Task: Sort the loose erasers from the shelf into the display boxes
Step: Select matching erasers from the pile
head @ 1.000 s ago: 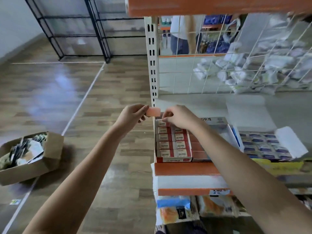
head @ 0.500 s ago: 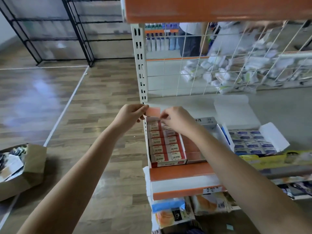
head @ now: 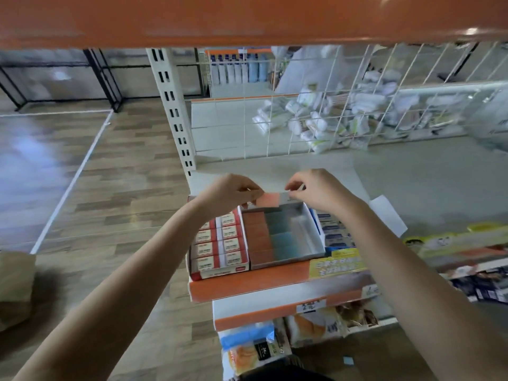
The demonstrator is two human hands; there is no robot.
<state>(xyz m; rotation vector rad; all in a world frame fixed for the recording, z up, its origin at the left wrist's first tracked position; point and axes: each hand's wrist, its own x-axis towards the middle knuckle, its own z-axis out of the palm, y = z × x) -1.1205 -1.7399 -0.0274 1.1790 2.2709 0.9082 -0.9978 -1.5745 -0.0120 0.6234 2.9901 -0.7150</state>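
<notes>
Plainly pink, white-sleeved eraser (head: 270, 199)

Both bare forearms reach forward and converge. The left hand (head: 229, 193) has its fingers curled, thumb and fingertips pinching at its right side. The right hand (head: 319, 192) mirrors it, fingers curled and pinching at its left, the hands slightly apart

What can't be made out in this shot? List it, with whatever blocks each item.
- Eraser, head view: its ends are covered by the left hand and right hand; the sleeve print is too blurred to read.
- Blue-label box: largely hidden behind the right forearm.
- Red-label box: label text too small.
- Cardboard box on the floor: cut off by the left edge.
</notes>
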